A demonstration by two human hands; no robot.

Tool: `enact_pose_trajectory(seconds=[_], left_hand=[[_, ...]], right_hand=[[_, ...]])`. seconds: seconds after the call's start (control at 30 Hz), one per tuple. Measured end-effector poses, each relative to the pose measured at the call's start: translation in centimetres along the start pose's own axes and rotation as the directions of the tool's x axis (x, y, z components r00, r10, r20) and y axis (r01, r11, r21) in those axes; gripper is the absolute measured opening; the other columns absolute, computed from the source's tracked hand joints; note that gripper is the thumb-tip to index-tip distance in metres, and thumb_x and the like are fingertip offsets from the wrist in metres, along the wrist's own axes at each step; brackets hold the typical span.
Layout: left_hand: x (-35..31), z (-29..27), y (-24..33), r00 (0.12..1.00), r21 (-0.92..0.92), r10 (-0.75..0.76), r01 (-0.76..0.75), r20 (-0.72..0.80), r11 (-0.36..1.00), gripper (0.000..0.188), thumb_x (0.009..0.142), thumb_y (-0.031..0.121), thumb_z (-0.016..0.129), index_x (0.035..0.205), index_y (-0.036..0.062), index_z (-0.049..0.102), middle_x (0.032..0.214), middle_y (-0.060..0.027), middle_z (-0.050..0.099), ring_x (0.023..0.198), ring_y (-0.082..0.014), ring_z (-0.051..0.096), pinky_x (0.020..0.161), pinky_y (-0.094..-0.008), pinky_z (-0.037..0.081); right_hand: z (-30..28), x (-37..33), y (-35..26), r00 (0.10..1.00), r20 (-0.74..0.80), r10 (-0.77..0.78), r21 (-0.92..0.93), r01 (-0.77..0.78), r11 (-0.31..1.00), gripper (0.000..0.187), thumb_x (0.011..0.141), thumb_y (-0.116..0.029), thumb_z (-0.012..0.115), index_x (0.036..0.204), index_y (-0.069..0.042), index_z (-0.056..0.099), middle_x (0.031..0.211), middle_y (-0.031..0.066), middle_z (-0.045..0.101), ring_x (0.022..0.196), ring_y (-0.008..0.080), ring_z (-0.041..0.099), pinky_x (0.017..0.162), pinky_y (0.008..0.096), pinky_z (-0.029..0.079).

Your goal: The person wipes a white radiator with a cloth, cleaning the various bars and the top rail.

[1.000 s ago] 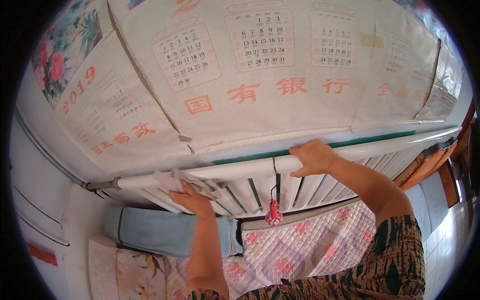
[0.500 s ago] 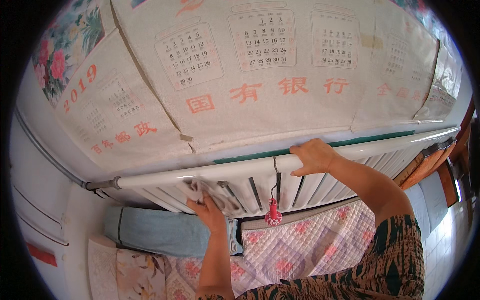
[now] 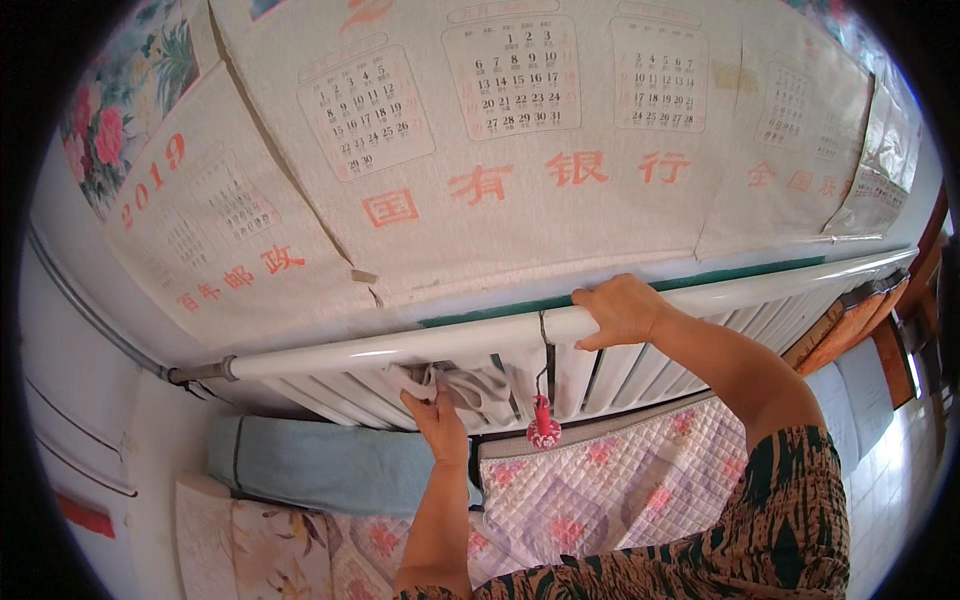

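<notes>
**Pale papered wall (image 3: 440, 245), white tubular metal radiator (image 3: 300, 363) below: cloth at the columns**

Far left: dull grey metal pipe fitting (image 3: 205, 371) joins the radiator's top rail. Below, a long pale-blue fabric bundle (image 3: 330, 465) lies against the wall side.

Left of centre: left hand (image 3: 438, 425) grasps a crumpled greyish-white cloth (image 3: 478, 390), which lies against the upright columns just under the top rail. Step in hand, judged from the pose: wiping the columns.

Next right: small red pendant (image 3: 543, 430) hangs on a dark cord looped over the rail, near the cloth; pink-flowered quilted cover (image 3: 600, 490) beneath. A rightward pass seems to call for slipping around that cord.

Further right: right hand (image 3: 625, 312) curls over the top rail, fingers above, thumb in front, seemingly bracing. Dark green strip (image 3: 745, 274) shows behind the rail.
</notes>
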State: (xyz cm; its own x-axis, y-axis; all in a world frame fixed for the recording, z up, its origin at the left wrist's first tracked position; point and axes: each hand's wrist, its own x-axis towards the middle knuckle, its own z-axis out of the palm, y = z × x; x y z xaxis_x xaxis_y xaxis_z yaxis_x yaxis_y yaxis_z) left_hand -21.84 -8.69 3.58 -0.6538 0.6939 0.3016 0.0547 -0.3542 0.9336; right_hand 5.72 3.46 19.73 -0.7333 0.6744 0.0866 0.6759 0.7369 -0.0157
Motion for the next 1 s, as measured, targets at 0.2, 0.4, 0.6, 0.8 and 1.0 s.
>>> enact_pose_trajectory(seconds=[0.2,0.4,0.6,0.8,1.0], left_hand=[[-1.1,-3.2,-1.5,0.954,0.06,-0.298,0.297,0.015,0.953,0.038,0.092,0.006,0.056,0.126,0.0023,0.039,0.115,-0.0092,0.054,0.102,-0.0171,0.053,0.09,-0.029,0.042],[-6.1,-5.3,-3.3,0.936,0.183,-0.352,0.343,0.018,0.921,0.039,0.091,0.006,0.057,0.127,0.0048,0.042,0.113,-0.0057,0.054,0.097,-0.0136,0.054,0.08,-0.0273,0.046],[-6.9,-3.1,0.1,0.975,0.103,-0.165,0.151,0.151,0.983,0.038,0.084,0.001,0.062,0.12,-0.0015,0.048,0.108,-0.0102,0.057,0.098,-0.0196,0.055,0.087,-0.0328,0.044],[-2.3,1.6,4.5,0.927,0.428,0.246,-0.353,0.284,0.832,0.035,0.077,-0.006,0.061,0.111,0.0019,0.056,0.103,-0.0161,0.055,0.097,-0.0348,0.055,0.085,-0.0387,0.046],[-1.8,-0.6,-0.5,0.877,0.705,0.057,-0.421,0.477,0.571,0.038,0.076,-0.001,0.058,0.112,0.0079,0.059,0.108,-0.0151,0.057,0.101,-0.0389,0.055,0.082,-0.0432,0.048]], right_hand=[[0.6,1.1,-0.5,0.994,-0.08,-0.077,0.018,0.078,0.997,0.05,0.066,-0.05,0.072,0.09,-0.007,0.061,0.08,0.014,0.066,0.075,0.035,0.065,0.067,0.0442,0.052],[0.1,0.4,-0.4,0.999,-0.018,0.03,0.03,-0.029,0.999,0.047,0.065,-0.046,0.074,0.089,-0.008,0.061,0.076,0.0154,0.066,0.075,0.0345,0.065,0.071,0.0422,0.051],[-0.8,0.7,-1.5,0.995,0.071,0.066,-0.017,-0.065,0.998,0.05,0.068,-0.047,0.072,0.095,-0.006,0.063,0.079,0.0162,0.068,0.076,0.0325,0.067,0.072,0.0391,0.053],[-0.8,0.4,-1.2,0.995,0.064,0.072,-0.007,-0.071,0.997,0.05,0.069,-0.048,0.071,0.094,-0.006,0.063,0.078,0.0161,0.067,0.075,0.0337,0.066,0.071,0.0409,0.052],[-0.4,0.6,-1.1,1.0,0.011,0.016,0.03,-0.016,0.999,0.05,0.068,-0.047,0.071,0.094,-0.005,0.062,0.077,0.0166,0.067,0.076,0.0345,0.065,0.07,0.0422,0.051]])
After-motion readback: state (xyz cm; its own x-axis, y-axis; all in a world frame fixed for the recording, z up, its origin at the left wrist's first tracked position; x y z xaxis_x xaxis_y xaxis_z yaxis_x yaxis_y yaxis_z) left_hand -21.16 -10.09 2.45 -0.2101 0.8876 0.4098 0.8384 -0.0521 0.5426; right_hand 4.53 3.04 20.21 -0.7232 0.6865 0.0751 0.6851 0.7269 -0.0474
